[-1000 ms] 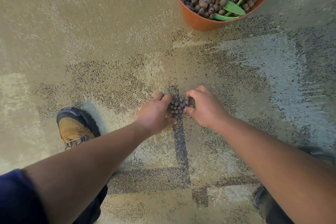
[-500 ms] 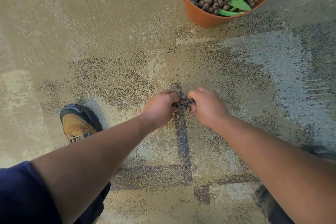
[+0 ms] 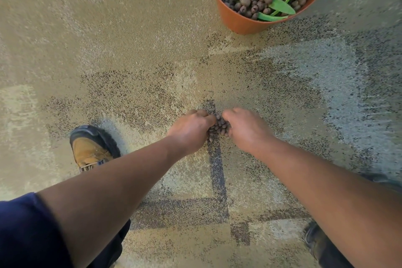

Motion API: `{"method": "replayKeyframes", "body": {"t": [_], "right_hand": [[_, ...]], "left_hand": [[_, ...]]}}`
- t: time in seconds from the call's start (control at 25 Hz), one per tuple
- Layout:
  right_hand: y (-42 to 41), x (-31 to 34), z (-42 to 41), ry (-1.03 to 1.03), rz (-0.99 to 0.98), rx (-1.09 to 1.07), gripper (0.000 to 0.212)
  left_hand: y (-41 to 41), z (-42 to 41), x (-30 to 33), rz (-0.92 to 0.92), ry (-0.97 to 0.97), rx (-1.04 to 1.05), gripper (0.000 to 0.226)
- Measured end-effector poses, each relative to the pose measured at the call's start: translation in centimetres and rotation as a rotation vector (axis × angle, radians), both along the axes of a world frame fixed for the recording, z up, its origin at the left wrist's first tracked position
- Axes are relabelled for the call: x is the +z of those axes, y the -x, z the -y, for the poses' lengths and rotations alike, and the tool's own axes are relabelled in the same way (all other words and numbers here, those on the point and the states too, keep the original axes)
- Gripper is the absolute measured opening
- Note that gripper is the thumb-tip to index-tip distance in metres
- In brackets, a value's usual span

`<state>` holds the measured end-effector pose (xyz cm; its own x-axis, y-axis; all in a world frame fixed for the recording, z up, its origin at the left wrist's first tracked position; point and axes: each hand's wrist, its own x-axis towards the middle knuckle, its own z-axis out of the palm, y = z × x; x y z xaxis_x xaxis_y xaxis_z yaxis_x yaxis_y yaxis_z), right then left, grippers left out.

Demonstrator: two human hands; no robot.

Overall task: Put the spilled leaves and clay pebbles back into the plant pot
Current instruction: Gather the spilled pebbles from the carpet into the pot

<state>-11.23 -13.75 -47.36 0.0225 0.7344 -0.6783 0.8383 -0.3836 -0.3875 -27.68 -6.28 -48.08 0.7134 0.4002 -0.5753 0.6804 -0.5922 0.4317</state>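
— Where are they? The small round brown clay pebbles [image 3: 219, 126] sit heaped on the speckled tan-and-grey patterned carpet [image 3: 130, 50], cupped between both hands!

— Grip? Left hand [image 3: 191, 131] and right hand [image 3: 247, 129] curl their fingers around the pile from either side.

— And the pot? The round terracotta-orange plastic plant pot [image 3: 241, 22], holding pebbles and green leaves, stands well beyond, cut off by the top edge. A tan lace-up boot [image 3: 91, 150] is at left; fingertips are hidden.

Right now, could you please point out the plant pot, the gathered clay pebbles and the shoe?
plant pot [image 3: 237, 20]: head view, orange outer wall.
clay pebbles [image 3: 220, 126]: head view, middle of the pile between both hands.
shoe [image 3: 90, 151]: head view, tan upper.
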Motion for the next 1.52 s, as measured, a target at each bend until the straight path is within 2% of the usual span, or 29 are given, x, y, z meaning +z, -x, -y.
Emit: {"method": "replayKeyframes", "body": {"t": [0.24, 0.4, 0.48, 0.6, 0.68, 0.76, 0.84, 0.92, 1.0, 1.08, 1.32, 1.44, 1.52], "right_hand": [[-0.8, 0.1, 0.6, -0.025, -0.022, -0.099, 0.019], [-1.1, -0.3, 0.7, -0.031, -0.028, -0.148, 0.018], [-1.3, -0.6, 0.7, -0.006, -0.07, -0.278, 0.025], [-1.6, 0.2, 0.3, 0.015, -0.164, -0.546, 0.024], [-1.9, 1.6, -0.5, -0.083, -0.222, -0.701, 0.025], [-2.4, 3.6, -1.8, -0.273, -0.27, -0.811, 0.027], [-3.5, 5.9, -3.7, -0.505, -0.308, -0.899, 0.025], [-4.9, 7.7, -6.0, -0.695, -0.325, -0.961, 0.022], [-6.4, 8.7, -8.3, -0.806, -0.326, -0.972, 0.021], [-7.7, 9.0, -10.3, -0.84, -0.308, -0.955, 0.023], [-9.1, 8.2, -11.9, -0.732, -0.216, -0.85, 0.022], [-7.8, 7.9, -10.4, -0.917, -0.068, -0.739, 0.021], [-6.1, 7.3, -8.7, -0.994, -0.057, -0.714, 0.013]], "left_hand": [[0.2, -0.5, -0.1, -0.067, 0.003, -0.037, 0.045], [0.1, -0.7, -0.5, -0.055, -0.001, 0.036, 0.039], [-0.1, -0.9, -0.5, -0.046, 0.009, 0.11, 0.03], [-0.4, -1.8, 0.0, -0.016, 0.036, 0.226, 0.014], [-1.0, -2.5, 1.0, 0.063, 0.066, 0.337, 0.017], [-2.3, -3.2, 3.0, 0.166, 0.138, 0.482, 0.015], [-4.2, -4.6, 5.5, 0.328, 0.176, 0.617, 0.012], [-6.5, -6.8, 7.9, 0.514, 0.12, 0.67, 0.01], [-9.0, -9.4, 9.4, 0.647, 0.06, 0.669, 0.008], [-11.4, -11.6, 10.0, 0.685, 0.022, 0.676, 0.008], [-13.9, -13.6, 8.7, 0.67, -0.071, 0.647, 0.014], [-12.8, -12.1, 8.2, 0.772, -0.147, 0.623, 0.015], [-11.1, -10.4, 7.4, 0.808, -0.202, 0.618, 0.013]]}}
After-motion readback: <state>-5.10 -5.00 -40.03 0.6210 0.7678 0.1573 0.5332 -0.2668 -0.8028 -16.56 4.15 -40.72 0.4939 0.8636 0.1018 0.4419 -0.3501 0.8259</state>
